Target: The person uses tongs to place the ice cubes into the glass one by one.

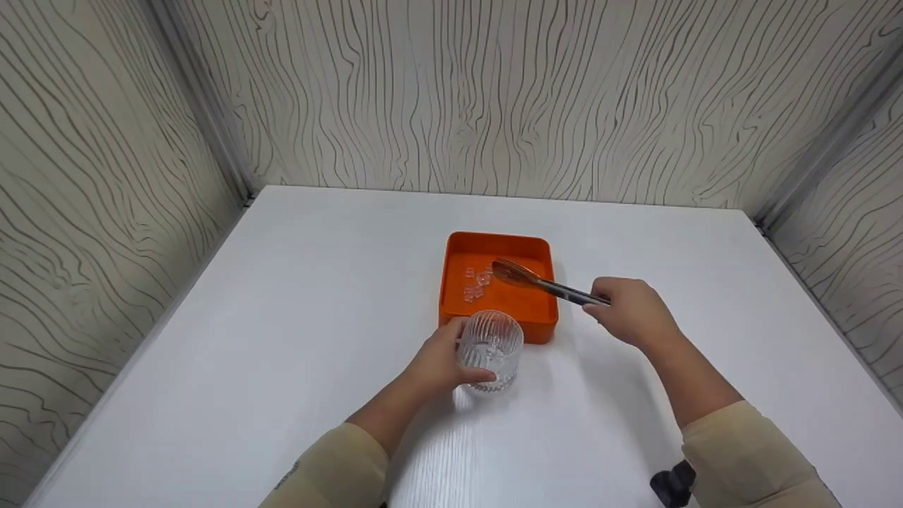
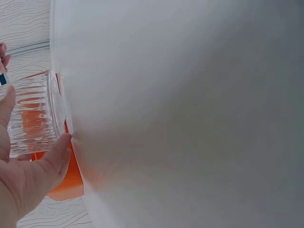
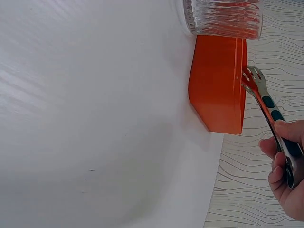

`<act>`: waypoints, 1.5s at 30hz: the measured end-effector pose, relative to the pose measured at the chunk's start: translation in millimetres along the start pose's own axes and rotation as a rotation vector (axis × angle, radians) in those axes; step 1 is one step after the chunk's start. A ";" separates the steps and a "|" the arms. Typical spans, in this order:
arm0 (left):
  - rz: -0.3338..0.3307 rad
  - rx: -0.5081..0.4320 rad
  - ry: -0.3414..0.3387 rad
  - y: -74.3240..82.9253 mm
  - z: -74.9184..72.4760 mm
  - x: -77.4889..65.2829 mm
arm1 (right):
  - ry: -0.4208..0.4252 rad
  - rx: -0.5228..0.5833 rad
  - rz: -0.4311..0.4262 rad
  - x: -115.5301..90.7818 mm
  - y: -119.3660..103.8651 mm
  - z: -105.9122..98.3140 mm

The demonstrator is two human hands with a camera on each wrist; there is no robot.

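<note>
My left hand [image 1: 432, 363] grips a clear ribbed glass [image 1: 494, 342] from its left side, thumb across the near face. The glass stands at the near wall of an orange tray [image 1: 540, 333]; some clear bits show near its bottom. My right hand [image 1: 633, 310] holds metal tongs [image 1: 575, 295] by their handle, dark pads on it. The slotted tips point left over the tray. Several small clear cubes [image 1: 478, 288] lie in the tray's left half. In the right wrist view the tongs [image 3: 266, 100] slant over the rim, their two arms close together.
A white table [image 1: 317, 282] lies under everything, with wood-grain patterned panels [image 1: 494, 99] at the back and both sides. A small black object [image 1: 670, 487] shows beside the right sleeve at the near edge of view.
</note>
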State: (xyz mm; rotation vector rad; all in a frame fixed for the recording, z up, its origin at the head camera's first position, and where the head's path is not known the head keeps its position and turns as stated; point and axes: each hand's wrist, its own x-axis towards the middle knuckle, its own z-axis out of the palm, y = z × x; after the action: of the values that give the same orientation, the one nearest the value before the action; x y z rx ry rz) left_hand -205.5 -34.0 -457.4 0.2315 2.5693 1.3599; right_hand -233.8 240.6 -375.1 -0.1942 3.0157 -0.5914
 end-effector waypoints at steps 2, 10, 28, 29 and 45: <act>-0.002 0.003 0.001 -0.2 0.2 -0.1 | 0.008 0.012 -0.011 -2.0 0.6 -3.3; 0.000 -0.009 0.000 -0.2 -0.4 -0.4 | 0.018 0.079 -0.037 -9.8 0.6 -16.5; -0.004 -0.011 0.004 -0.2 -0.8 -0.4 | -0.008 0.136 -0.057 -23.4 -1.2 -29.8; -0.006 -0.013 0.004 0.0 -0.6 -0.5 | -0.008 0.141 -0.061 -24.0 -1.3 -30.0; -0.048 -0.014 0.010 1.3 1.5 -0.4 | -0.054 0.213 -0.144 -34.0 1.9 -35.7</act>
State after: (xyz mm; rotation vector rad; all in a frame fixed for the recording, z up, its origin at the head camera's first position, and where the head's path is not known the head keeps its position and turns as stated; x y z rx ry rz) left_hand -204.7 -32.1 -457.1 0.1604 2.5556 1.3652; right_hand -203.4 260.2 -341.6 -0.4092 2.8773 -0.8971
